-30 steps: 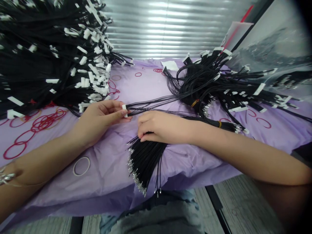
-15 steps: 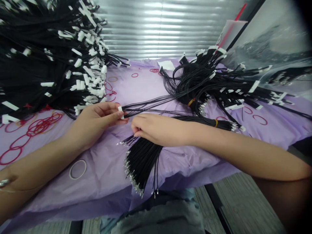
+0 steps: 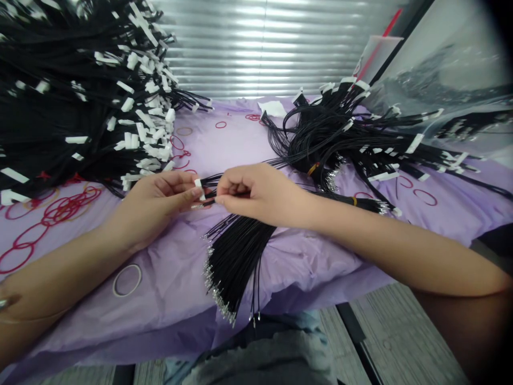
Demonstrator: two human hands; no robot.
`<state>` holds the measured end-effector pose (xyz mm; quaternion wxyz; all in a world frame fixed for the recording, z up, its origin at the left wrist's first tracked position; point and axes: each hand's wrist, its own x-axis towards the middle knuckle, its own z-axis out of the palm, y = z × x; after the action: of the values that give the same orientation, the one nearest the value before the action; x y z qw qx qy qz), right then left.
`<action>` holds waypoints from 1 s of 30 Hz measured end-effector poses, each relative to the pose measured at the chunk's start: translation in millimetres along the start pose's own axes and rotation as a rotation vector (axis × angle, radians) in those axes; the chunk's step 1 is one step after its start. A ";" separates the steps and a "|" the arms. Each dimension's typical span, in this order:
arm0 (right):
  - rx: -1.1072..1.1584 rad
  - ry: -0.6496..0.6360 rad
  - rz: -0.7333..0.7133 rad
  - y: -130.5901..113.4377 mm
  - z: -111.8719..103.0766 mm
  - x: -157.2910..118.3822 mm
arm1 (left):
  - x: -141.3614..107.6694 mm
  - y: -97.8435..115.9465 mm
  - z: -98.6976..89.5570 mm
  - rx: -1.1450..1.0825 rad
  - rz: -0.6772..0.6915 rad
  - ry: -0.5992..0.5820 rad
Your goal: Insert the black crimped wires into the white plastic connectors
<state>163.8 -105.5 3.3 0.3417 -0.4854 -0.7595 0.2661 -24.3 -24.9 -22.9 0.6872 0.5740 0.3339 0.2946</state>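
Observation:
Between the thumb and fingers of my left hand (image 3: 166, 200) is a small white connector (image 3: 199, 188), with several thin black wires running from it to the right. Close beside it, my right hand (image 3: 260, 195) is closed in a pinch on a black wire (image 3: 209, 203), whose tip points at the connector. Whether the tip touches the connector I cannot tell. Below my right hand a fanned bundle of black wires (image 3: 240, 262) with silvery metal terminals lies on the purple cloth (image 3: 168, 299). Another part of the wires, tied with a yellow band (image 3: 355, 201), shows behind my right forearm.
A large heap of black cables with white connectors (image 3: 132, 107) fills the left. More cables (image 3: 320, 128) lie at the back right, near a cup with a red straw (image 3: 368, 59). Red rubber bands (image 3: 66, 208) and a pale ring (image 3: 127, 280) lie on the cloth.
My right hand has moved up from the fanned wires to the connector, bringing a black wire in its pinch. My left hand still holds the connector in nearly the same place.

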 end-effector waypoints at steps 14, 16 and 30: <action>-0.067 0.076 0.166 -2.8 -9.5 2.2 | -2.7 -1.4 3.1 -0.077 0.016 -0.126; -0.075 0.084 0.168 -2.3 -8.3 2.0 | -3.0 -1.7 2.7 -0.063 0.021 -0.125; -0.105 0.112 0.132 1.6 -3.3 0.9 | -4.1 0.2 3.7 -0.093 0.011 -0.110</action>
<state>167.0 -103.8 4.5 0.3392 -0.5658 -0.7186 0.2202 -23.8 -30.3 -21.7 0.7288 0.5586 0.2783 0.2816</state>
